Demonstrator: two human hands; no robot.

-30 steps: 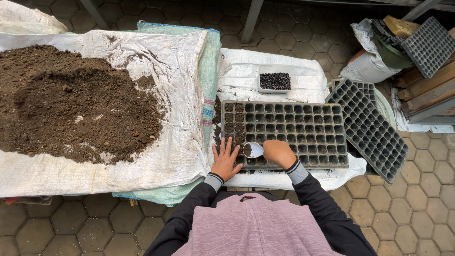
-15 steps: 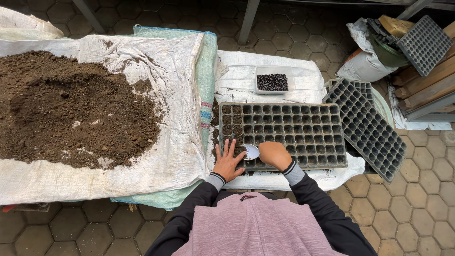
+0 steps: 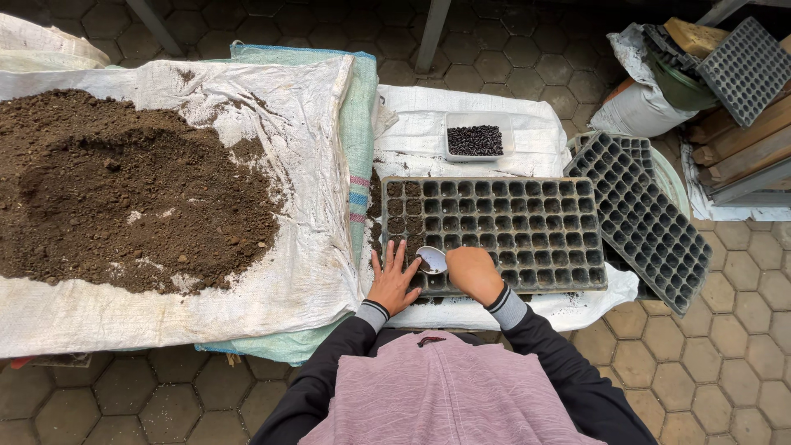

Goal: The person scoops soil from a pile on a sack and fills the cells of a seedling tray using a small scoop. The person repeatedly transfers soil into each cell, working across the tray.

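Two hands of mine rest at the near left corner of the black seedling tray (image 3: 494,235), which lies flat on a white sack (image 3: 428,140) before me. My right hand (image 3: 472,273) is closed around a small white cup (image 3: 432,259), tipped on its side over the tray's front cells. My left hand (image 3: 394,278) holds nothing; it lies flat with fingers spread, pressing on the tray's left end just beside the cup. Most cells look empty, though a few at the left end hold dark soil. Beyond the tray sits a small clear tub of dark seeds (image 3: 475,139). To the right, a second empty black tray (image 3: 638,218) leans at an angle, overlapping the first one's right edge. Well to my left, a big heap of brown soil (image 3: 124,189) spreads over another white sack (image 3: 305,124).
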